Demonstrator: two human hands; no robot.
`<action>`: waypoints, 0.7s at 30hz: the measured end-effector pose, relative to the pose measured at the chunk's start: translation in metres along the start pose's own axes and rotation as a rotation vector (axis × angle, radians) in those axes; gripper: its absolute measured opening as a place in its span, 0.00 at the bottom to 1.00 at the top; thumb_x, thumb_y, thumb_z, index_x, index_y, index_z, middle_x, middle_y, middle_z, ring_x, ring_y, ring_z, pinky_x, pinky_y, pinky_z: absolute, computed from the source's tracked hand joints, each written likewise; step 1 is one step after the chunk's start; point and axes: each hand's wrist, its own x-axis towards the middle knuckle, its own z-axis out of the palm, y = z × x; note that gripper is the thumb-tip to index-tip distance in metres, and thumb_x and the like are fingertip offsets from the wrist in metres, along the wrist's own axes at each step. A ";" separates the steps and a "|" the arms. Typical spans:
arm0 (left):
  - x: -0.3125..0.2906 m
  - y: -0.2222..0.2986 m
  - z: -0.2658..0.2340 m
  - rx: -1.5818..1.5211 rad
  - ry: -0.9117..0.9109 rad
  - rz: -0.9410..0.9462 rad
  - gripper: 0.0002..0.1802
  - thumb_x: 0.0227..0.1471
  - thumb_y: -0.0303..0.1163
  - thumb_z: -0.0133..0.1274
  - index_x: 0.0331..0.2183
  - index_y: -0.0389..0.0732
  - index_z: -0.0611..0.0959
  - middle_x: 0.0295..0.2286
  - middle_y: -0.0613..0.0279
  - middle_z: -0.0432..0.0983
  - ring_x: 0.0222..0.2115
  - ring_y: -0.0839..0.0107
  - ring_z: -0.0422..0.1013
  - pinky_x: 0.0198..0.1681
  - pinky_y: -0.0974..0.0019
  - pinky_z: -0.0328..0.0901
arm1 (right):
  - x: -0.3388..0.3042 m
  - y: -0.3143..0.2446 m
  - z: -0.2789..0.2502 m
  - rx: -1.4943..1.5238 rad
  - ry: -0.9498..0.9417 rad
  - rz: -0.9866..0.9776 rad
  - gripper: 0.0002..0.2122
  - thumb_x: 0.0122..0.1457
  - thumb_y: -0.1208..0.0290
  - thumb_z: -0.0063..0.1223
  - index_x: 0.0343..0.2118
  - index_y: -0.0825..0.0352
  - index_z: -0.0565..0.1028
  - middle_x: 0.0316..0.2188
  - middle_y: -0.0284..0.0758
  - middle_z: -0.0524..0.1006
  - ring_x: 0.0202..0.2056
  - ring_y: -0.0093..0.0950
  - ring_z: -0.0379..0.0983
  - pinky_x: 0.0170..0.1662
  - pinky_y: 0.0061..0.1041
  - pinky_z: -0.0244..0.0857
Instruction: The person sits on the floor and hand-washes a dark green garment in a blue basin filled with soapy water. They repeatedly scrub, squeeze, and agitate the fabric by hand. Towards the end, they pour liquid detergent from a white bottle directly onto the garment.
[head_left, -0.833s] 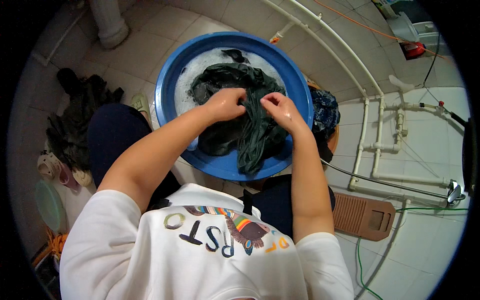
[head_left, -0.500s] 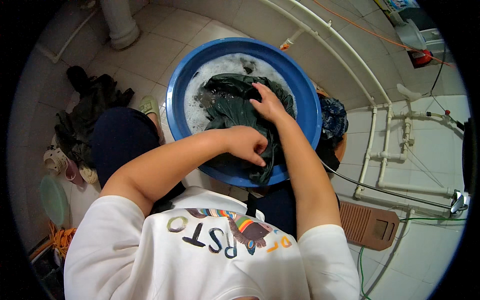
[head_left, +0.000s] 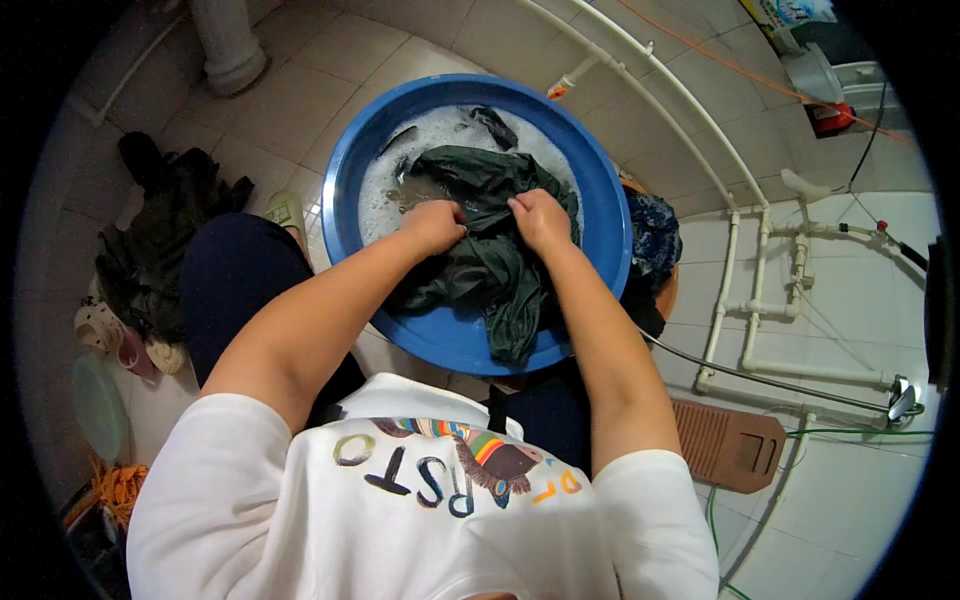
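A dark green wet garment (head_left: 490,262) lies bunched in a large round blue basin (head_left: 343,160), partly sunk in foamy water (head_left: 550,150). My left hand (head_left: 433,226) is closed on its fabric toward the left, with the fingertips turned inward. On the right, my right hand (head_left: 543,220) pinches a raised fold of the same garment. Cloth stretches between the two hands. One end of it hangs over the near inside wall of the basin. A small dark piece of cloth (head_left: 494,128) floats in the suds at the far side.
Dark clothes (head_left: 165,240) lie heaped on the tiles at left, near pale clogs (head_left: 97,327) and a green slipper (head_left: 287,213). Right of the basin are a blue patterned cloth (head_left: 655,235), a brown washboard (head_left: 728,445), white pipes (head_left: 730,260) and a hose with a chrome shower head (head_left: 903,400).
My left hand has moved up and left from the near part of the garment and closed on it. My right hand's spread fingers have closed on a fold.
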 end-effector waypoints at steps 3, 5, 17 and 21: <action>-0.008 0.014 0.004 -0.077 0.109 0.171 0.11 0.45 0.36 0.49 0.30 0.38 0.72 0.26 0.55 0.73 0.29 0.59 0.69 0.32 0.59 0.62 | -0.012 0.015 -0.019 0.396 0.194 -0.011 0.13 0.52 0.62 0.46 0.32 0.65 0.75 0.33 0.41 0.73 0.37 0.39 0.68 0.41 0.33 0.62; -0.023 0.031 0.006 -0.270 0.187 0.251 0.10 0.46 0.34 0.49 0.30 0.38 0.71 0.24 0.56 0.71 0.27 0.61 0.68 0.30 0.60 0.62 | -0.022 0.025 -0.034 0.410 0.224 0.028 0.12 0.52 0.63 0.46 0.32 0.65 0.75 0.33 0.42 0.73 0.37 0.38 0.69 0.42 0.32 0.61; -0.102 0.092 0.013 -0.230 -0.010 0.879 0.06 0.42 0.31 0.52 0.27 0.41 0.75 0.22 0.57 0.72 0.27 0.58 0.68 0.31 0.61 0.62 | -0.064 0.003 -0.063 1.011 -0.328 0.324 0.20 0.48 0.59 0.52 0.37 0.72 0.70 0.33 0.37 0.73 0.31 0.28 0.69 0.33 0.26 0.63; -0.085 0.080 0.007 -0.717 -0.200 0.418 0.11 0.46 0.35 0.51 0.29 0.37 0.74 0.26 0.63 0.71 0.31 0.70 0.68 0.34 0.72 0.62 | -0.071 0.006 -0.068 1.769 -0.090 0.350 0.11 0.50 0.69 0.48 0.35 0.68 0.67 0.32 0.35 0.71 0.34 0.29 0.70 0.38 0.30 0.64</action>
